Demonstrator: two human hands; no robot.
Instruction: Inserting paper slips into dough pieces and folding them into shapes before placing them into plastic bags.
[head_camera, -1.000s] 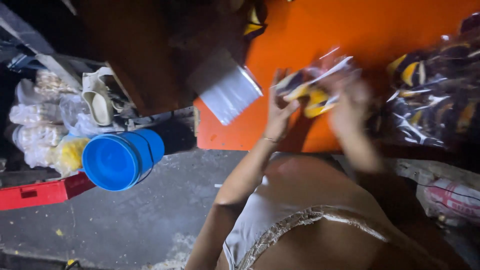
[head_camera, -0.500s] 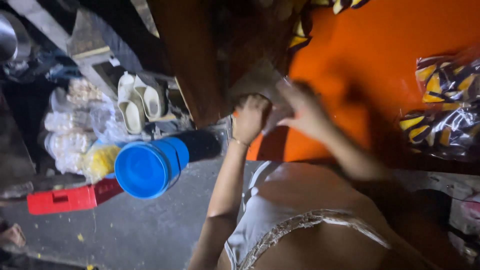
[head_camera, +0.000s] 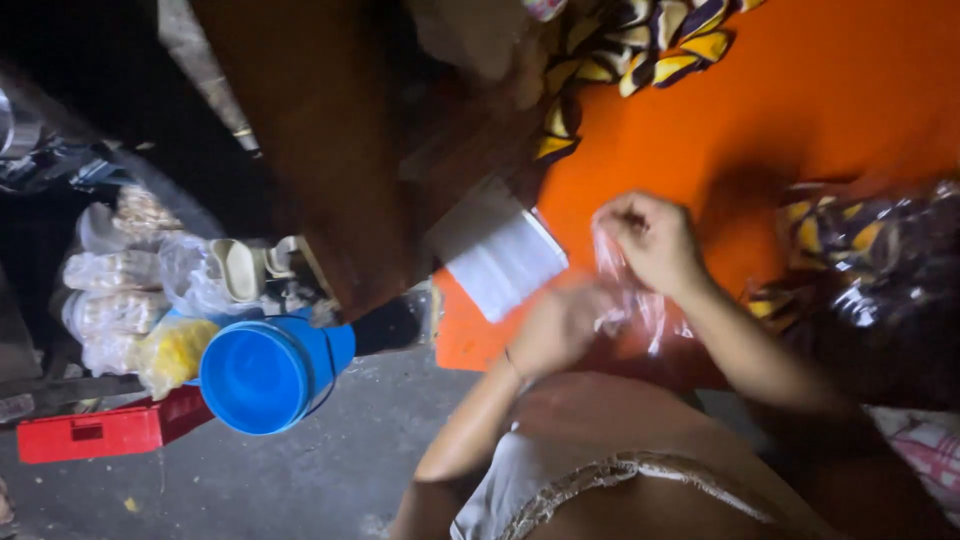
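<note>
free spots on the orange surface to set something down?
Bare orange surface between the patterned cloth at the top and the wrapped bundles at right. Crowded near its lower left: white packet stack, left hand and right hand on a clear bag.

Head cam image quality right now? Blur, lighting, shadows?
Head view: motion blur smears the left hand and the clear plastic bag; the right hand is sharper. Light falls on the orange cloth, with a soft hand shadow on it; the upper left is almost black. The blue bucket is lit and fairly sharp.
</note>
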